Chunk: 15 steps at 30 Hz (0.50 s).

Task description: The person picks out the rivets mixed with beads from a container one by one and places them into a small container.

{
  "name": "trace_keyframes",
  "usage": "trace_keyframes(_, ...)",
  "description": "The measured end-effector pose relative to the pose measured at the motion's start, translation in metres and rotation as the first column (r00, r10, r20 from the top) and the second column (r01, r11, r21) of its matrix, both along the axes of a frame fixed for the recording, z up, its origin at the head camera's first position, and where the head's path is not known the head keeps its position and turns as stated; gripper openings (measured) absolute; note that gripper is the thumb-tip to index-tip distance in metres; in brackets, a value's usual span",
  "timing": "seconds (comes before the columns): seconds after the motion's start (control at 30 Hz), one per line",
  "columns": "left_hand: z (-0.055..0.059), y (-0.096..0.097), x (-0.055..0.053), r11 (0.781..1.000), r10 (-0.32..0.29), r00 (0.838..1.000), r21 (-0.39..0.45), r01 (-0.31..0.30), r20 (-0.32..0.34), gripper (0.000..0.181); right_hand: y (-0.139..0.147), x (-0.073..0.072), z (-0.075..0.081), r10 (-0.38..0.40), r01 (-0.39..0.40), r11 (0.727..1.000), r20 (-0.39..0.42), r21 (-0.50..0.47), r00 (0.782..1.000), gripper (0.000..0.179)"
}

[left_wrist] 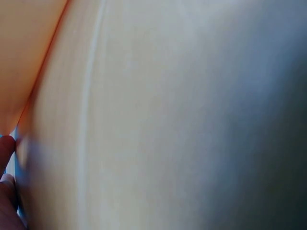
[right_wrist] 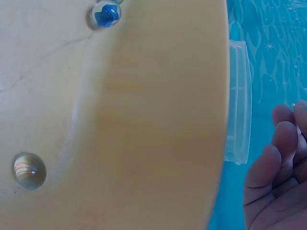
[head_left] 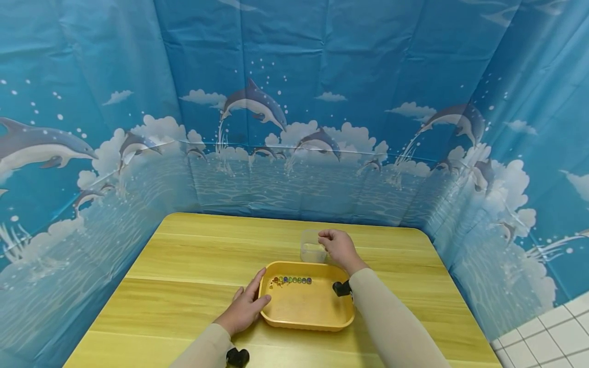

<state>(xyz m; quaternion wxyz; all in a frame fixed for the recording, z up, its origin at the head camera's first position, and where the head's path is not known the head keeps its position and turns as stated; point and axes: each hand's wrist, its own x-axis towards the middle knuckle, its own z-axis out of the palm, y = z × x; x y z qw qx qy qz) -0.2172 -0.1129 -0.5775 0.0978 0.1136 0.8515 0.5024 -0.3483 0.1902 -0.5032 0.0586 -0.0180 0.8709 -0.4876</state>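
Observation:
My left hand (head_left: 245, 309) rests against the left side of a yellow tray (head_left: 308, 325), fingers fairly straight along it and thumb at the rim. Only its fingertips (left_wrist: 6, 151) show at the edge of the left wrist view. Past the tray's far rim, my right hand (head_left: 339, 249) is beside and over a clear plastic box (head_left: 306, 250). Its fingertips pinch together, with a tiny gold-coloured piece (right_wrist: 293, 104) at their tips, mostly hidden. Inside the tray lies a row of coloured glass marbles (head_left: 295, 280), with small gold-coloured pieces (head_left: 271, 284) by its left end.
Tray and box stand on a yellow wood-grain table (head_left: 198, 286). A blue curtain (head_left: 285, 189) printed with dolphins surrounds its back and sides. In the right wrist view, a blue-patterned marble (right_wrist: 106, 14) and a striped marble (right_wrist: 29, 171) lie apart on the tray floor.

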Motion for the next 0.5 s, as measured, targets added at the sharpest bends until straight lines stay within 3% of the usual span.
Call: trace_keyframes(0.5,0.0001,-0.0003,-0.0003,1.0,-0.006,1.0,-0.005,0.006,-0.01,0.072,-0.0017,-0.0018,-0.0013,-0.013,0.013,1.0,0.005,0.011,1.0,0.035)
